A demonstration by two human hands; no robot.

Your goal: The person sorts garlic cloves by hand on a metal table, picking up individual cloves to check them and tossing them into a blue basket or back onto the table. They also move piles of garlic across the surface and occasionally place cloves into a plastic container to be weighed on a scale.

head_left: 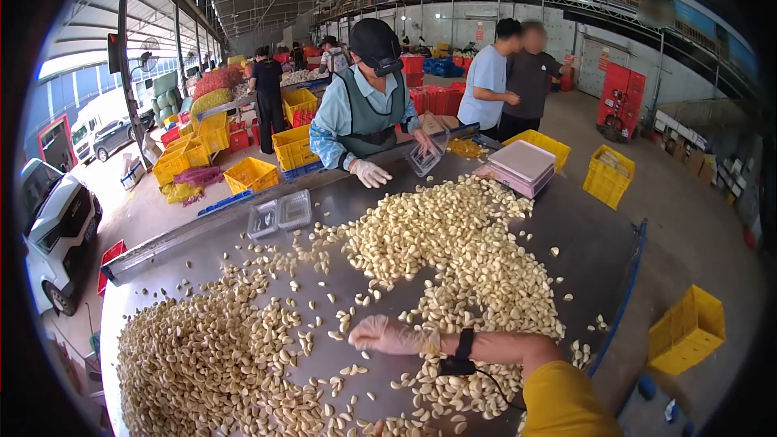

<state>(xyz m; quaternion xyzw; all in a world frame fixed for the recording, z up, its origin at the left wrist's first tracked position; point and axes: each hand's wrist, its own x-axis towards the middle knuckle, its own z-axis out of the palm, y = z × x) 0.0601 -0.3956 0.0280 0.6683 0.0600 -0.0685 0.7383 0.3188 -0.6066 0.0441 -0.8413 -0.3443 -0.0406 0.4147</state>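
My right hand, in a thin clear glove, is over the metal table between two heaps of pale peeled garlic cloves. Its fingers are curled together, and whatever they may hold is hidden. A yellow sleeve and a black wrist strap with a cable are on that arm. The larger heap lies to the left; another heap spreads behind and to the right of the hand. I cannot see my left hand.
Across the table a co-worker in a green apron handles a clear plastic box. Open clear boxes lie near the far edge. A pink scale stands at the back right. Yellow crates and other people are beyond the table.
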